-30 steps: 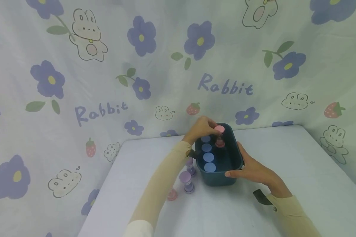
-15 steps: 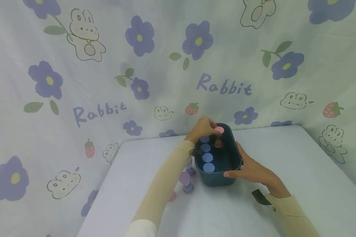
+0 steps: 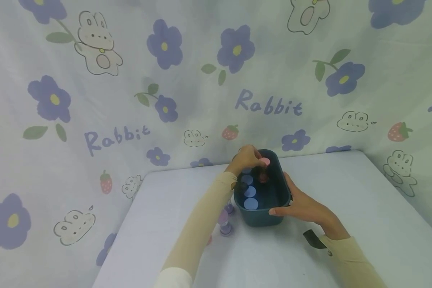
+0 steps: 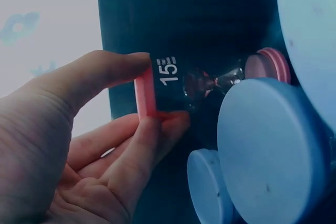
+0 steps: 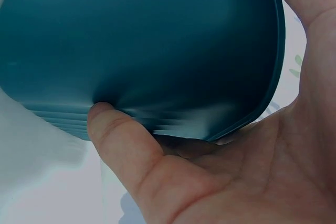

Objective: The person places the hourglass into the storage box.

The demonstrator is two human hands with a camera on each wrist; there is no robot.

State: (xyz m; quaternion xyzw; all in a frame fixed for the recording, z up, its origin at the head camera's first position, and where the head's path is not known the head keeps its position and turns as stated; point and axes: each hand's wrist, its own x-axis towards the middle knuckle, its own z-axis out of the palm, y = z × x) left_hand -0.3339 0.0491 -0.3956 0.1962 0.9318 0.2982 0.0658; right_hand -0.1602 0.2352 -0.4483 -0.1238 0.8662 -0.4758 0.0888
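Observation:
A small pink hourglass point(image 3: 265, 161) is upright inside a dark teal plastic bin point(image 3: 262, 218), its cap pinched between the thumb and fingers of my left hand point(image 3: 245, 158). In the left wrist view, "15" is printed on the hourglass's glass point(image 4: 169, 73), and its lower pink cap point(image 4: 269, 66) is partly hidden by a blue cap. Several hourglasses with blue caps point(image 3: 251, 204) line the bin's left side. My right hand point(image 3: 304, 205) grips the bin's near right corner. The right wrist view shows its thumb point(image 5: 123, 135) pressing on the outer wall.
Left of the bin stand two purple hourglasses point(image 3: 225, 227), one partly covered by my left sleeve. A bit of something pink point(image 3: 209, 240) shows beside that sleeve. The white table point(image 3: 259, 260) meets a patterned cloth point(image 3: 198, 80) behind.
My left hand has lowered the pink hourglass slightly in the bin. My right hand keeps its hold on the bin. The head view has shifted a little.

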